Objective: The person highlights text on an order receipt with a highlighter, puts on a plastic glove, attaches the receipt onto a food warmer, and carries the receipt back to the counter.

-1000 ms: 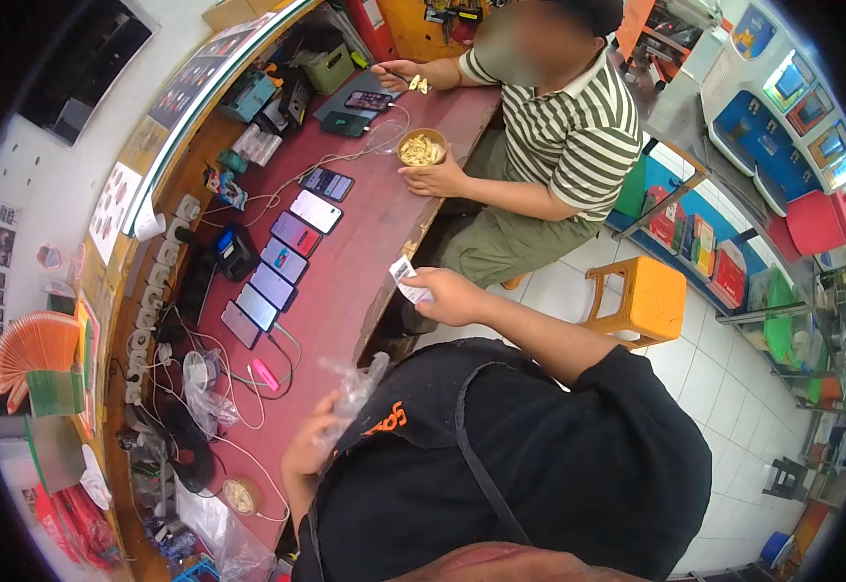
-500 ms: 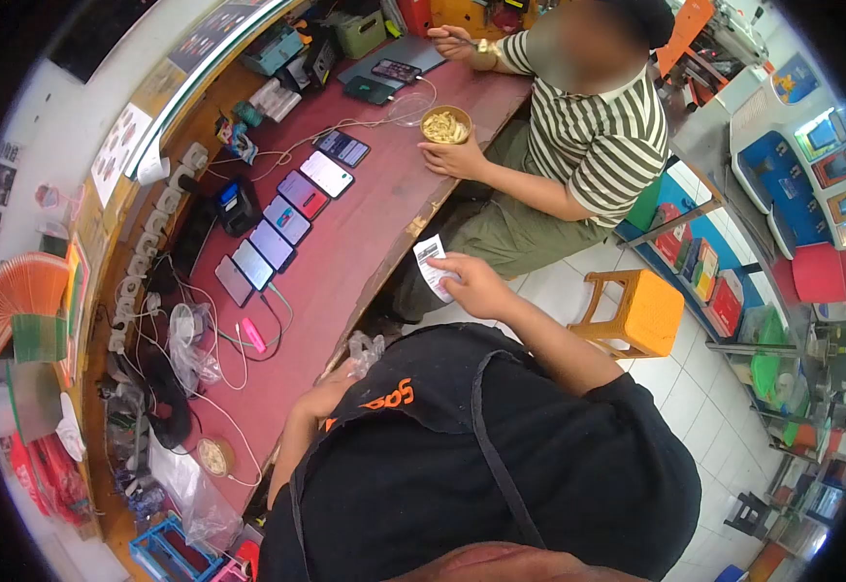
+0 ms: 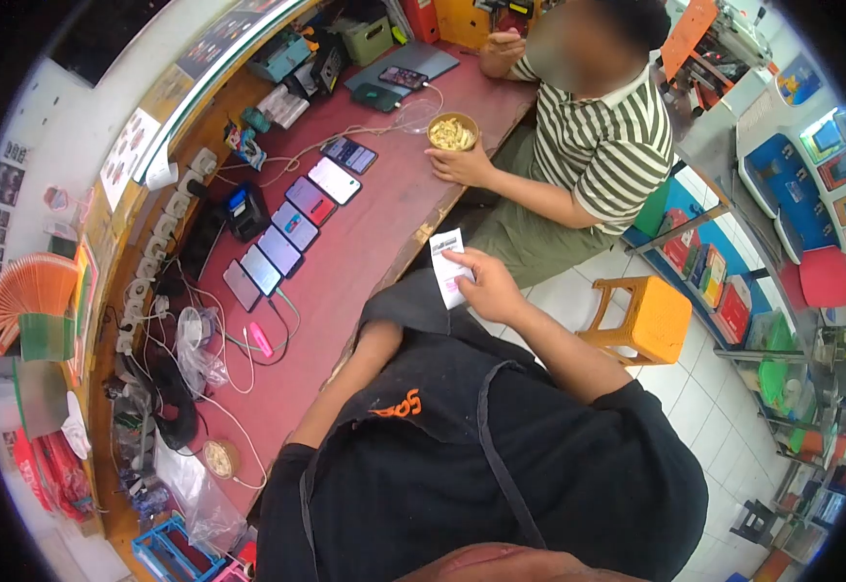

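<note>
My right hand grips a white printed paper slip between thumb and fingers, in front of the apron and beside the table edge. The slip has dark print near its top and a pinkish patch lower down. My left hand reaches under a fold of the black apron, by the table's edge. The cloth hides its fingers, and whether they hold anything cannot be seen.
A row of several phones lies on the red table among cables. Across from me sits a person in a striped shirt, one hand around a bowl of food. A yellow stool stands at right.
My left hand has moved forward under the apron fold; the clear plastic bag beside it is no longer visible. The slip shows more fully. The other person's raised hand has shifted towards their face.
</note>
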A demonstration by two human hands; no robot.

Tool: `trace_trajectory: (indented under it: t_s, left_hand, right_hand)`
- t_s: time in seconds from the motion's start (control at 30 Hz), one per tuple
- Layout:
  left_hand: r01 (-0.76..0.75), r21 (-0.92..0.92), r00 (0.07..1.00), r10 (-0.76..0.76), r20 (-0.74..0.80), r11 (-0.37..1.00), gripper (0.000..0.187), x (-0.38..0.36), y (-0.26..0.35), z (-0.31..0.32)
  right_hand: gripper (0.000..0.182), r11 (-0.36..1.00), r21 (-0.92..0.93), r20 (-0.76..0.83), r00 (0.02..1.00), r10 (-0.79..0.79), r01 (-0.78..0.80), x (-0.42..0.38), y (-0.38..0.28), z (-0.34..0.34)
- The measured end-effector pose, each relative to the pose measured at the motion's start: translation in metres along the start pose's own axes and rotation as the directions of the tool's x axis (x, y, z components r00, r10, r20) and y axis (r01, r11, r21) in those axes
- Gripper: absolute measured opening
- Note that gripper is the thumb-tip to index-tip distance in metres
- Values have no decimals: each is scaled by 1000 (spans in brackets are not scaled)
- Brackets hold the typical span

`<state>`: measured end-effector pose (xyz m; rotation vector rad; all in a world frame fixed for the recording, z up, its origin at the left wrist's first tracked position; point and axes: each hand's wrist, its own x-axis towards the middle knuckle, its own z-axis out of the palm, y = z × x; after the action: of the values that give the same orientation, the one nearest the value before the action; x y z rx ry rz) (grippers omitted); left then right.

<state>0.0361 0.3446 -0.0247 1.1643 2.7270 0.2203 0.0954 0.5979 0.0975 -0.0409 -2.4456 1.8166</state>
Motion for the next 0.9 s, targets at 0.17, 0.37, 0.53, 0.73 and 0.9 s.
trace_trajectory:
  t_s: [0.17, 0.37, 0.53, 0.73, 0.9]
  left_hand:
    - [97, -187, 964, -45, 264, 978, 31, -19, -13, -9]
    - [213, -493, 835, 105, 540, 844, 43, -53, -40, -15]
    - [421, -887, 907, 93, 410, -191, 60, -88, -14, -96]
    - [117, -966, 965, -203, 165, -230, 48, -80, -25, -101]
    - [39, -991, 987, -160, 18, 128, 48, -68, -2, -116]
  right_hand:
    - [44, 997, -79, 13, 1000, 4, -3, -7, 1, -4]
    - [45, 985, -157, -62, 995, -76, 65, -16, 11, -2]
    - [48, 985, -162, -27, 997, -66, 61, -16, 13, -3]
    - [51, 988, -116, 41, 994, -99, 103, -8, -4, 5]
    - [55, 978, -60, 124, 974, -191, 200, 0, -18, 21]
